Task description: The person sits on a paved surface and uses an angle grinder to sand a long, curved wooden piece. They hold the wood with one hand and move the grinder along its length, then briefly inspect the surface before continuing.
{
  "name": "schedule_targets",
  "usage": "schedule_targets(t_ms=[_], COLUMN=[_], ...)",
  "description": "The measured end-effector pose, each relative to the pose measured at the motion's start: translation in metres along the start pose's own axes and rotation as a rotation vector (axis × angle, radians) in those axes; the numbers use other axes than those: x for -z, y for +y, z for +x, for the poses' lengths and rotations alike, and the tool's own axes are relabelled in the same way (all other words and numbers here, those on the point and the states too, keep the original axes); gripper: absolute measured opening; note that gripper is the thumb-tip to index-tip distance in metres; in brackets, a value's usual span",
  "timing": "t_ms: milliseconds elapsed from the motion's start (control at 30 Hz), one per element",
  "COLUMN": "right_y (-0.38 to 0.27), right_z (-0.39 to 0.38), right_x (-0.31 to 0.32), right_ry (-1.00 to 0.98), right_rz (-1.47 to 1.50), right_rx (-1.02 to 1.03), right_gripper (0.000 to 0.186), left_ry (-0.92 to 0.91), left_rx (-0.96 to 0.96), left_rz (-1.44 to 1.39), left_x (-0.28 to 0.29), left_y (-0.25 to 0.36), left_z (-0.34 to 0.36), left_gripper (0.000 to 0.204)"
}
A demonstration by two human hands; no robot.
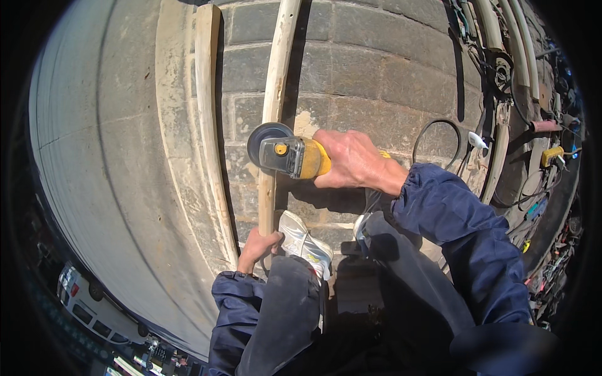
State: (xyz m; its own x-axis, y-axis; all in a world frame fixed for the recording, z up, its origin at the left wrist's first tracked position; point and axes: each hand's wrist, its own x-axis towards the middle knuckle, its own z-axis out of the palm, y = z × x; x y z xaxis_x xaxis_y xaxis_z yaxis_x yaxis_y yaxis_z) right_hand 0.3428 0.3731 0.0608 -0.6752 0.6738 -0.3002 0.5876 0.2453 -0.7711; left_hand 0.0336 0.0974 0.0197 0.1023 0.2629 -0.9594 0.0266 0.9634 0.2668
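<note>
A long pale wooden pole (278,75) runs up the middle of the view, and my left hand (255,245) grips its near end beside my white shoe (301,241). My right hand (354,160) is closed around the yellow body of an angle grinder (293,156). The grinder's dark round disc (262,136) lies over the middle of the pole; whether it touches the wood is hard to tell. A second wooden pole (209,75) lies to the left.
Stone paving (395,81) meets pale concrete (100,188) on the left. At right are more poles (497,160), cords, a yellow tool (552,155), a pink-handled tool (545,125) and scattered small items. A looped black cable (442,121) lies nearby. A white vehicle (103,310) stands at lower left.
</note>
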Motion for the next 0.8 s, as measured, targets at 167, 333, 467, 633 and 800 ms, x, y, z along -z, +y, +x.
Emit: schedule_targets(t_ms=[167,333,467,633,800], right_y=[0.023,0.067,0.069,0.026,0.014], right_z=[0.008,0.066,0.069,0.023,0.013], right_x=[-0.002,0.087,0.099,0.037,0.019], right_ry=[0.011,0.233,0.317,0.069,-0.066], right_rz=[-0.072,-0.099,0.048,0.022,-0.028], right_rx=[-0.059,-0.312,-0.349,-0.143,-0.1], right_gripper=[0.059,0.069,0.065,0.06,0.057], left_ry=[-0.064,-0.118,-0.151,-0.148,-0.157], left_rx=[0.007,0.004,-0.021,-0.025,-0.037], left_rz=[-0.021,-0.059,-0.114,-0.135,-0.135], left_x=[0.007,0.009,0.003,0.009,0.005], left_y=[-0.006,0.0,0.006,-0.006,-0.005], left_z=[0.007,0.01,0.004,0.002,0.005], left_gripper=[0.022,0.022,0.02,0.02,0.021])
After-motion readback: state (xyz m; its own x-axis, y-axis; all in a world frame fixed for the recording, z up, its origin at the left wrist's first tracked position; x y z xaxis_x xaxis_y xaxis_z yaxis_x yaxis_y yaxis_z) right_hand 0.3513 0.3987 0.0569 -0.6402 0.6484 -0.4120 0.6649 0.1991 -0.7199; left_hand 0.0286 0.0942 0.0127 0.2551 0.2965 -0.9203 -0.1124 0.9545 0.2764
